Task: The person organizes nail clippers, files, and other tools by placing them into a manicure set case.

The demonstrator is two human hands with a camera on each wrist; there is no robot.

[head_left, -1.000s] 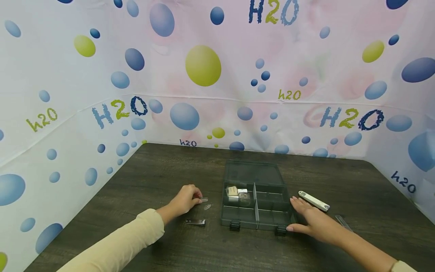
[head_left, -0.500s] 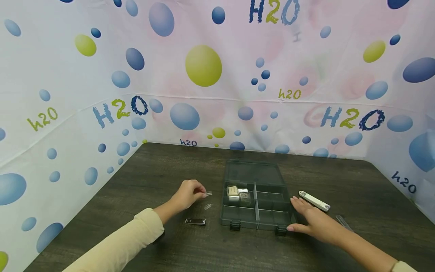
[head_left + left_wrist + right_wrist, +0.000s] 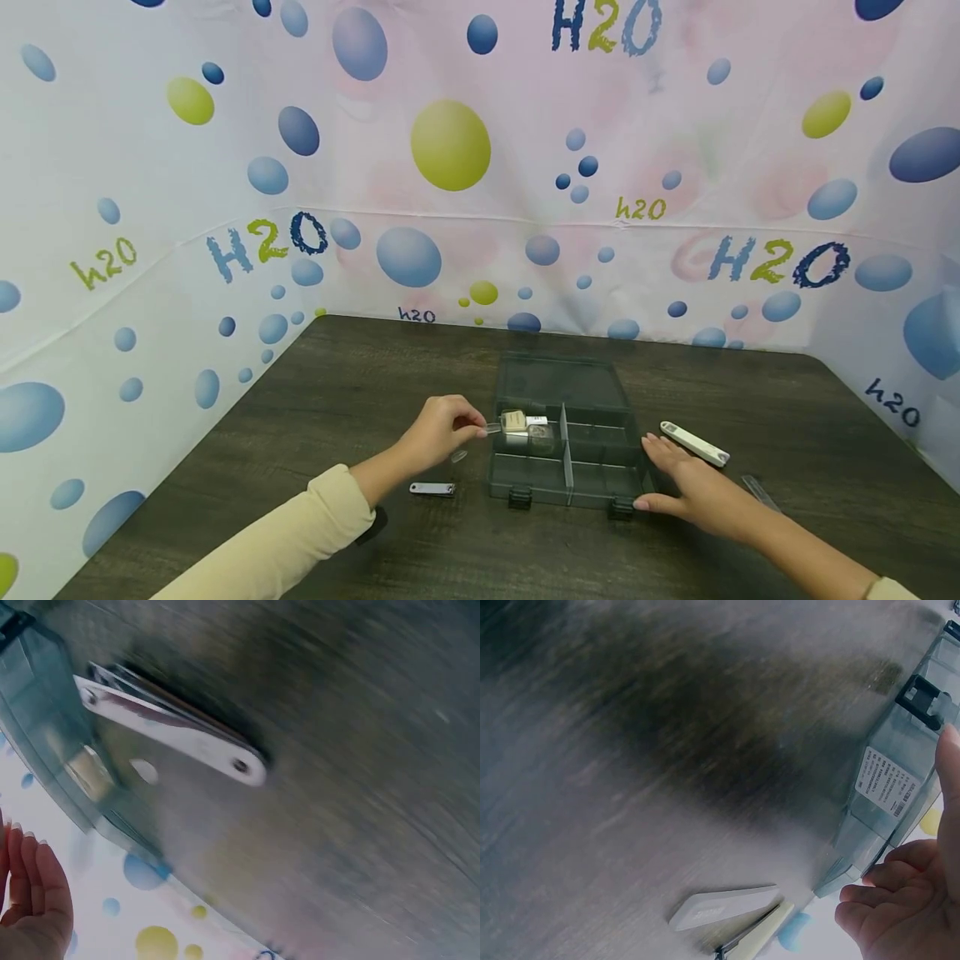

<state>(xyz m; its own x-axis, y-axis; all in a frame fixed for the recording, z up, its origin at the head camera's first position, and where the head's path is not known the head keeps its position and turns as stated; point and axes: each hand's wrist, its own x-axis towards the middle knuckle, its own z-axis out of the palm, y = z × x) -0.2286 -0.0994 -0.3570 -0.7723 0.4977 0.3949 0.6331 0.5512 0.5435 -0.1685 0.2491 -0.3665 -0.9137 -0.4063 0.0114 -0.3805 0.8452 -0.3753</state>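
Note:
My left hand [image 3: 438, 433] pinches a small clear plastic piece [image 3: 492, 428] between thumb and fingertips, at the left wall of an open dark translucent compartment box [image 3: 528, 500]. My right hand [image 3: 701, 492] rests against the box's right side with fingers extended, the thumb near a black latch [image 3: 921, 701]. In the box's back left compartment sit a beige block [image 3: 513, 421] and several small items. Below the left hand lies a metal nail clipper [image 3: 432, 489]; a small clear oval piece [image 3: 459, 456] is between them. The left wrist view shows the nail clipper [image 3: 172, 731] large, the left fingers at its edge.
A white nail clipper [image 3: 693, 443] lies just beyond the right hand, and a clear strip [image 3: 760, 492] is right of that wrist. The box's lid [image 3: 558, 379] lies folded back behind it. A patterned curtain [image 3: 480, 200] stands behind the dark table [image 3: 375, 358].
My left hand has picked up the clear piece and moved it right, from the table to the box's left edge. The right hand has stayed in place at the box.

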